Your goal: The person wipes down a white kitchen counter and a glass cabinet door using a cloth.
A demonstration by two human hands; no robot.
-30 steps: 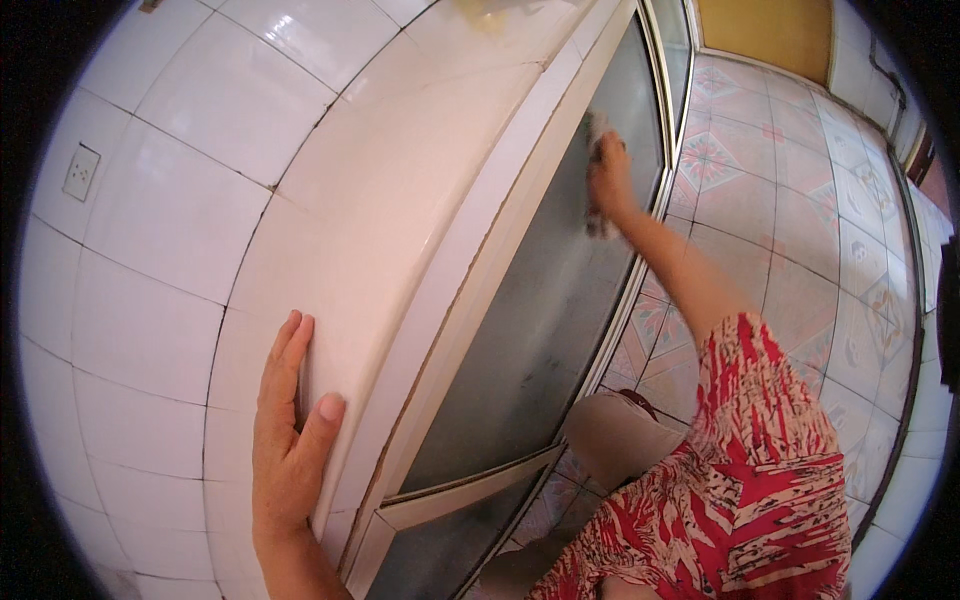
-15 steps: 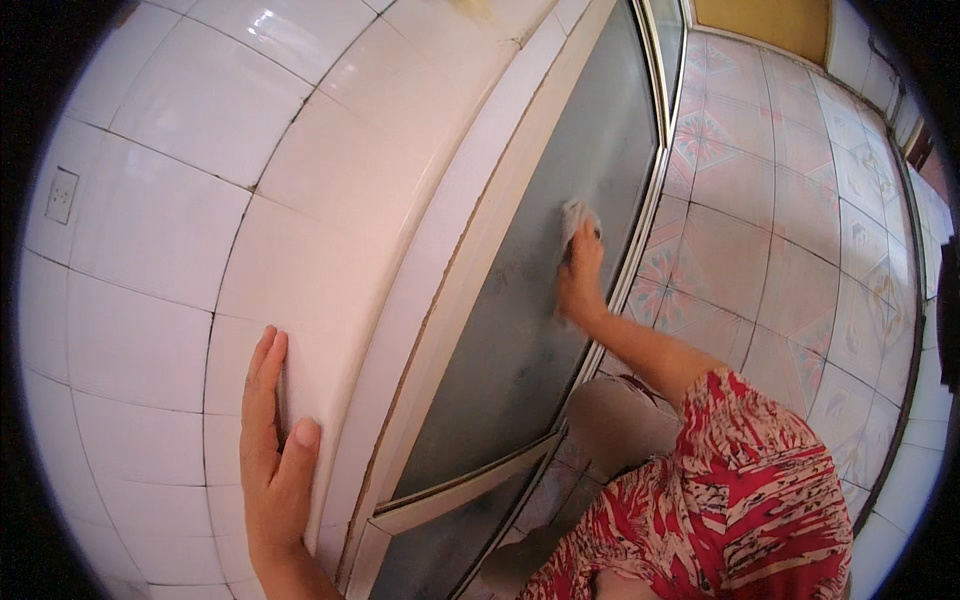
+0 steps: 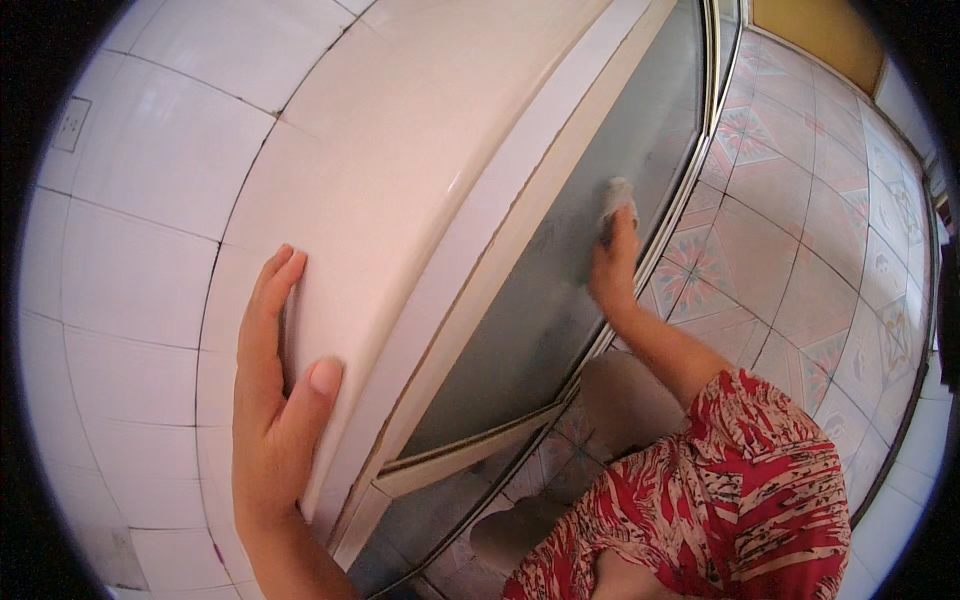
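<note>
The right hand is closed on a bunched, pale cloth, whose end shows beyond the fingers; the cloth lies against a grey glass panel in a cream frame. The left hand rests on the pale tabletop near its rounded edge, fingers straight and close together, thumb spread apart. A garment printed in red, cream and black covers the right upper arm. Beyond the tabletop rises a white tiled wall bearing a rectangular socket plate, any marking on it too small to read. Right of the glass, floor tiles carry printed red and blue-grey floral motifs.
</note>
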